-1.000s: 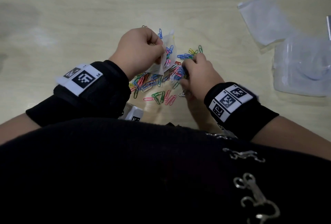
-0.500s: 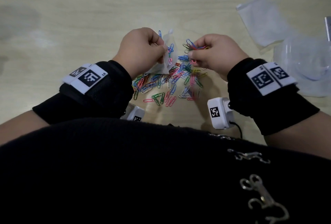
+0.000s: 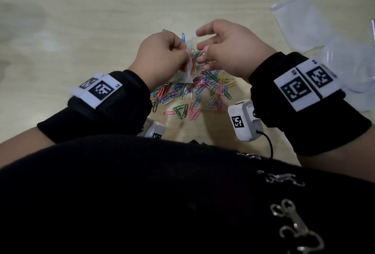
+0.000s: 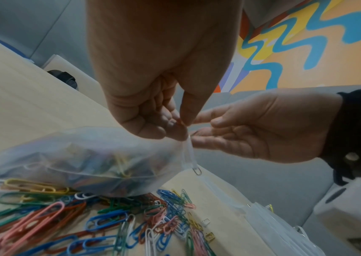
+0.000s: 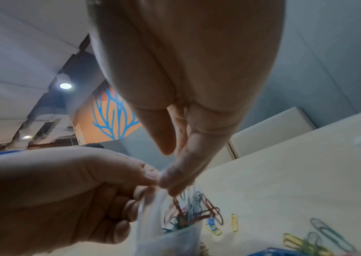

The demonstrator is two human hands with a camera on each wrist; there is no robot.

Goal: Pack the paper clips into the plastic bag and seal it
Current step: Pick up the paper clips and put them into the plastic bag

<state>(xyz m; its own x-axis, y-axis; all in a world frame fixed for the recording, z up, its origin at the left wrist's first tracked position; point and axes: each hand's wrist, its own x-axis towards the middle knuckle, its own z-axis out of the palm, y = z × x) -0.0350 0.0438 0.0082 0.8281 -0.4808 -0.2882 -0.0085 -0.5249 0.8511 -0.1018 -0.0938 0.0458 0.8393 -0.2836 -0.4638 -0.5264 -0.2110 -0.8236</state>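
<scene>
— Item one: plastic bag point(image 4: 83, 155), partly filled, lifted just over the tabletop point(image 3: 81, 20), mouth pinched by the left hand point(image 3: 160, 58).

— And the right hand point(image 3: 229, 50)?

— Fingers point(image 5: 175, 180) loosening, a bunch of paper clips point(image 5: 192, 213) dropping in. Filling step, I'd say.

— Next?

— Gather more of the loose clips point(image 3: 190, 95); sealing comes later. Spare bags point(image 3: 300, 22) far right; orange-and-blue mural point(image 4: 306, 43) behind.

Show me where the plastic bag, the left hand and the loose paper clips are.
plastic bag point(image 4: 83, 155): left wrist view, its filled side.
left hand point(image 3: 160, 60): head view, back of hand.
loose paper clips point(image 3: 194, 95): head view, middle of the pile.
</scene>
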